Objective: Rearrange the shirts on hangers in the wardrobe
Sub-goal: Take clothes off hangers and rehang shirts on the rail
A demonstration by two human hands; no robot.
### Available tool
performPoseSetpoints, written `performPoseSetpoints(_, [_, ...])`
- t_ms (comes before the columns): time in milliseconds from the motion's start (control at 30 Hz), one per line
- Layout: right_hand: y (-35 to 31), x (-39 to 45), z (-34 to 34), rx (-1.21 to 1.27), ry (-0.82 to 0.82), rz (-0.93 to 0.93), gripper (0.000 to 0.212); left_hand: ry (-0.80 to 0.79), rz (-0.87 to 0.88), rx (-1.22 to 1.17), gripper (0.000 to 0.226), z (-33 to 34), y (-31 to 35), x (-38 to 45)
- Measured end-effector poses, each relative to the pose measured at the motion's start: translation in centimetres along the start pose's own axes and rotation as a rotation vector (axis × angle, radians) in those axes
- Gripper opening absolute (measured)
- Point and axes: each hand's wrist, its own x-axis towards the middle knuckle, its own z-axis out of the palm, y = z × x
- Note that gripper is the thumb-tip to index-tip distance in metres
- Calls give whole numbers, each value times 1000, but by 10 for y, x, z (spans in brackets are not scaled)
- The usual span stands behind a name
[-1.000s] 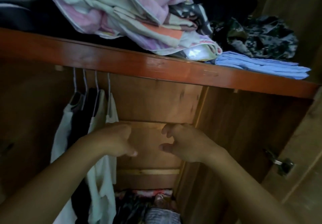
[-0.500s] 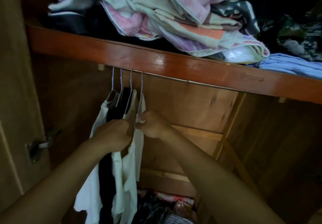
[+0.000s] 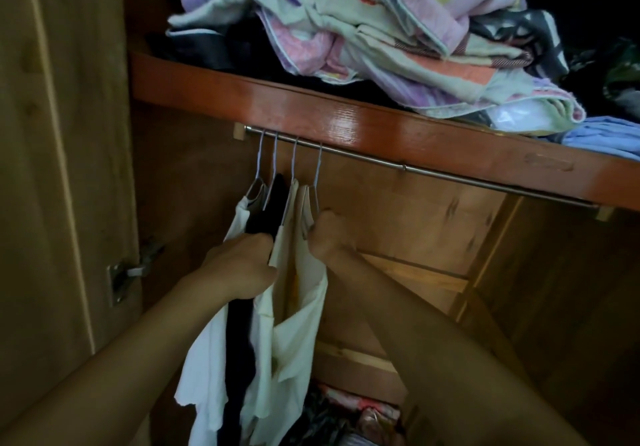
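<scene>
— Where the two forearms rise from the bottom of the frame: left hand (image 3: 239, 269) at centre, fingers curled into the hanging shirts (image 3: 277, 300), gripping cloth between the black shirt (image 3: 242, 334) and the cream one (image 3: 294, 341). Right hand (image 3: 325, 234) just beside, fingers curled round the shoulder of the rightmost cream shirt, up by its hanger (image 3: 317, 182).

— And the garments themselves?

— Four, bunched together left of centre: white (image 3: 204, 376) at the far left, then black, then two cream. Hung on thin wire hangers from the metal rail (image 3: 415, 170).

— Beyond that?

— Reddish shelf edge (image 3: 311, 109) straight above the rail, crossing the frame. Heaped folded linens (image 3: 398, 47) on top, upper right. Blue folded cloth (image 3: 609, 135) at the right edge. Wardrobe door (image 3: 62, 168) with a metal hinge (image 3: 119, 279), left side. Crumpled clothes (image 3: 346, 414) on the floor, bottom centre.
</scene>
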Motion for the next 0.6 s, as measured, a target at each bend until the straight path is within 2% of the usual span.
performPoseSetpoints(200, [9, -1, -16, 54, 151, -33, 17, 15, 25, -4, 32, 1, 1, 4])
performPoseSetpoints(467, [47, -10, -46, 5, 162, -83, 16, 96, 75, -69, 42, 8, 19, 6])
performPoseSetpoints(600, [73, -37, -55, 15, 177, -21, 23, 97, 92, -95, 43, 19, 29, 10])
